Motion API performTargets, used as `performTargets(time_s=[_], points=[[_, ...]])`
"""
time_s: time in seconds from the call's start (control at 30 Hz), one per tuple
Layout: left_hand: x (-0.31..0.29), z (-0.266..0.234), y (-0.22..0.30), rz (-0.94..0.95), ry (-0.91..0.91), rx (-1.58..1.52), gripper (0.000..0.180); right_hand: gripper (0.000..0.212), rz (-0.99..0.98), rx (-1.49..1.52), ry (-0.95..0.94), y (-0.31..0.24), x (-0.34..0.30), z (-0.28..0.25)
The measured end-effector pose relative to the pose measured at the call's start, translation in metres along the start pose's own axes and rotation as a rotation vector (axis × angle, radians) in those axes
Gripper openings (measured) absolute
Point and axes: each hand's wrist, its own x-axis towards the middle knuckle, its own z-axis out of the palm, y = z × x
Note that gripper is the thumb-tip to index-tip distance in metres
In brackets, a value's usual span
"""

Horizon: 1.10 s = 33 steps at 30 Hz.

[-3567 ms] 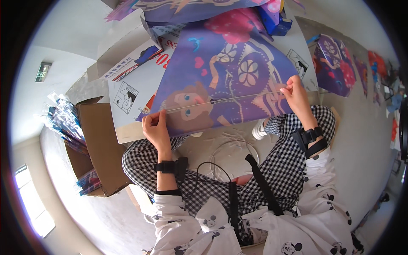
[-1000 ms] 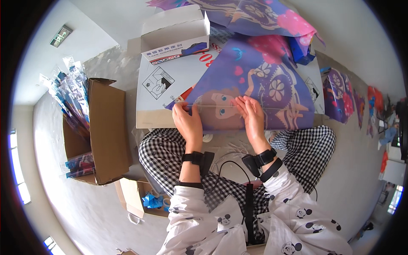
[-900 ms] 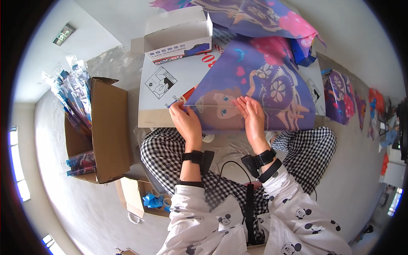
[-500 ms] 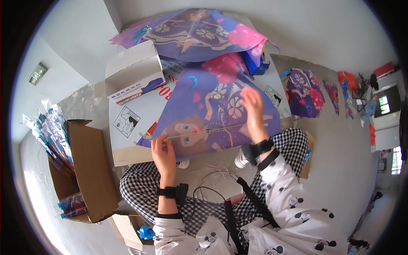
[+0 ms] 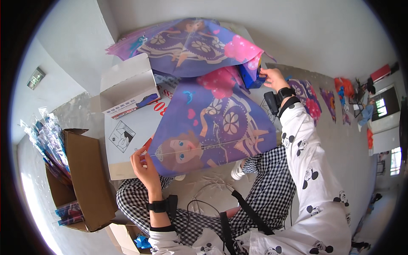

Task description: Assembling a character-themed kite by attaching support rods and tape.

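A purple kite sheet [image 5: 221,127] printed with a cartoon princess lies across the board in front of me, a thin rod running over it. At its left corner my left hand [image 5: 144,168] is closed, fingers bent over the tip. My right hand [image 5: 274,78] reaches to the far right, its fingers pinched together at the end of a blue holder [image 5: 250,78] that looks like a tape dispenser. What those fingers grip is too small to make out. Behind lies a stack of similar kite sheets [image 5: 187,51], partly covering the blue holder.
An open white carton [image 5: 129,91] stands on the white board [image 5: 117,157] at the left. A brown cardboard box [image 5: 91,170] with wrapped packets [image 5: 49,140] is on the floor to the left. More printed sheets [image 5: 308,95] lie at the right.
My right hand has gone from above the kite sheet to the blue holder at the far right. My left hand has shifted slightly left and down at the sheet's corner.
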Motion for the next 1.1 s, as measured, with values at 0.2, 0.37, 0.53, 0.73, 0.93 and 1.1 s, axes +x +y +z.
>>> performTargets(time_s=[0.2,0.37,0.53,0.73,0.93,1.1], points=[[0.002,0.006,0.002,0.029,-0.004,0.035,0.018,0.034,0.039,0.254,-0.037,-0.003,0.008,-0.009],[0.001,0.004,-0.003,0.039,0.011,0.048,0.018,0.025,-0.082,0.386,-0.005,0.024,-0.008,0.000],[0.001,0.001,-0.002,0.027,0.008,0.037,0.018,0.022,-0.108,0.412,0.066,0.043,-0.025,-0.002],[0.000,0.001,-0.006,0.007,0.007,0.033,0.017,0.021,-0.110,0.448,0.029,0.058,-0.026,-0.003],[0.002,0.001,-0.006,0.002,-0.001,-0.008,0.017,0.021,-0.186,0.516,-0.013,0.074,-0.017,-0.007],[0.005,-0.005,-0.006,-0.024,0.023,0.007,0.016,0.018,-0.197,0.594,-0.073,0.078,-0.027,0.001]])
